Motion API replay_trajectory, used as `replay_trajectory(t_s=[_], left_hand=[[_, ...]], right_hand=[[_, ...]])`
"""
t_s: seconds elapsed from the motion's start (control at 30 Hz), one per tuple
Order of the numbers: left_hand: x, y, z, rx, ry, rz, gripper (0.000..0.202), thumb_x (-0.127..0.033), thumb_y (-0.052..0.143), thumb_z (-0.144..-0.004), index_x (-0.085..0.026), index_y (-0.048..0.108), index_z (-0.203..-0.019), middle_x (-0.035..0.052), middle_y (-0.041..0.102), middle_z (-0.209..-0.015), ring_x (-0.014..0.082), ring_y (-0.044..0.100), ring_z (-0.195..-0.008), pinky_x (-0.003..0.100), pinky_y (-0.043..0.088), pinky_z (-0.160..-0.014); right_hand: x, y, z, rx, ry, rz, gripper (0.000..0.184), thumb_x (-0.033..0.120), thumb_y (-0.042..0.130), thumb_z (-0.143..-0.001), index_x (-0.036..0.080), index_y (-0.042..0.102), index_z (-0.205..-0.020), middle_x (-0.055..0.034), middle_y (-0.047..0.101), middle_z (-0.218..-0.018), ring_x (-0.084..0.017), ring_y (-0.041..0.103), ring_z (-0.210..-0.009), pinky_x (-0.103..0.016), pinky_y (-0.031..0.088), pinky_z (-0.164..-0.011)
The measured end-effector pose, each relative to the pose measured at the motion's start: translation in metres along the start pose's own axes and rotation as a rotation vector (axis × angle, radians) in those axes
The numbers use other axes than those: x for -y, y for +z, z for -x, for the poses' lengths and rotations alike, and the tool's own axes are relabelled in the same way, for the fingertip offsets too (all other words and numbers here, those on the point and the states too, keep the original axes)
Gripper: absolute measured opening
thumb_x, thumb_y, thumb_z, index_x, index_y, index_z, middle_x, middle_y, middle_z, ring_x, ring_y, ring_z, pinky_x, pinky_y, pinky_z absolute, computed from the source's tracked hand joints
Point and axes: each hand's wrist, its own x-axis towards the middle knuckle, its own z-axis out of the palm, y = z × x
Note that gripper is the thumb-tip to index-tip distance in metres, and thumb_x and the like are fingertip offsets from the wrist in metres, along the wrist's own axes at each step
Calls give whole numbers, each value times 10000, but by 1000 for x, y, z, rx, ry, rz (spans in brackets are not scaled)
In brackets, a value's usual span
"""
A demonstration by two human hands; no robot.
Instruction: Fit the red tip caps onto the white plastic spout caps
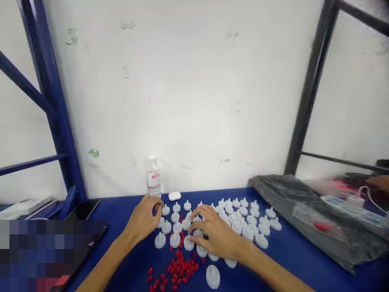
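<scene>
Rows of white plastic caps with thin nozzles (175, 240) stand upright on the blue tabletop (121, 217). My left hand (144, 215) is at the left end of the back rows, thumb and forefinger curled together beside one white cap (165, 210). Whatever is between those fingertips is too small to make out. Over the middle rows reaches my right hand (217, 232), its fingers apart and bent above the caps, hiding several of them. Small red tubular pieces (181, 267) lie in a loose heap in front, with a few among the caps.
A water bottle (154, 178) and a small white case (174, 196) stand near the wall. At right lies a grey plastic bag (291, 211), with a person's hand (378, 181) beyond. A phone (83, 209) is at left. One white disc (213, 277) lies near the front.
</scene>
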Motion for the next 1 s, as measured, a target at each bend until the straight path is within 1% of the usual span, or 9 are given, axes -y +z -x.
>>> replay_trajectory(t_s=[0.13, 0.23, 0.33, 0.43, 0.53, 0.63, 0.8, 0.9, 1.0], left_hand=[[-23, -5, 4, 106, 100, 5, 182, -204, 483, -873, -197, 658, -826, 42, 624, -774, 220, 575, -827, 340, 450, -787], [-38, -14, 5, 216, 104, -8, 199, -240, 511, -877, -205, 688, -792, 15, 569, -665, 206, 549, -729, 352, 439, -777], [-44, -24, 7, 252, 103, 36, 196, -295, 575, -866, -205, 672, -722, 25, 581, -795, 217, 540, -860, 361, 429, -854], [-42, -30, 10, 332, 68, 112, 197, -383, 671, -825, -222, 698, -714, 28, 550, -985, 227, 508, -988, 358, 422, -914], [-37, -27, 14, 452, 37, 148, 224, -460, 764, -747, -244, 737, -694, 27, 516, -1068, 252, 478, -1071, 398, 381, -1003], [-35, -18, 17, 514, 28, 143, 218, -474, 826, -669, -267, 766, -698, 26, 508, -1099, 280, 457, -1110, 488, 262, -1108], [-34, -5, 19, 557, 18, 148, 145, -412, 813, -691, -282, 781, -747, 24, 522, -1036, 296, 439, -1161, 535, 198, -1135], [-36, -8, 18, 528, 49, 204, 102, -360, 770, -743, -263, 768, -774, 24, 542, -1034, 264, 469, -1130, 454, 304, -1089], [-44, -17, 15, 420, 58, 289, 73, -292, 678, -823, -235, 724, -815, 16, 593, -988, 202, 537, -971, 335, 426, -918]], right_hand=[[-1, 1, 1, 5, -43, 11, 128, 371, 650, -936, 253, 700, -946, -9, 629, -1076, -201, 533, -1085, -391, 366, -1003], [-2, 2, 3, 7, -62, 9, 133, 372, 660, -929, 244, 686, -957, -2, 638, -1042, -190, 552, -1047, -371, 384, -994], [0, 0, 3, -6, -67, -7, 98, 334, 641, -945, 243, 672, -960, 0, 647, -1044, -174, 578, -1037, -367, 385, -1017], [1, -4, 3, -32, -76, -17, 76, 272, 574, -985, 238, 640, -1000, 1, 671, -1052, -160, 616, -1027, -415, 326, -1105], [2, -6, 3, -68, -63, -28, 112, 234, 483, -1020, 229, 579, -1078, -9, 690, -1090, -160, 646, -1003, -449, 310, -1136], [1, -5, 3, -89, -51, -45, 121, 223, 441, -1034, 230, 530, -1115, -10, 700, -1093, -157, 670, -942, -447, 333, -1128], [-2, 0, 3, -102, -46, -38, 77, 216, 459, -1028, 235, 508, -1084, 16, 701, -1022, -140, 665, -827, -442, 323, -1125], [-1, 1, 3, -131, -56, -27, 58, 209, 473, -1019, 229, 512, -1058, 13, 693, -1016, -140, 645, -826, -433, 349, -1096], [2, -1, 3, -148, -63, -8, 58, 213, 482, -1013, 223, 535, -1033, -10, 690, -1009, -161, 620, -849, -421, 404, -1016]])
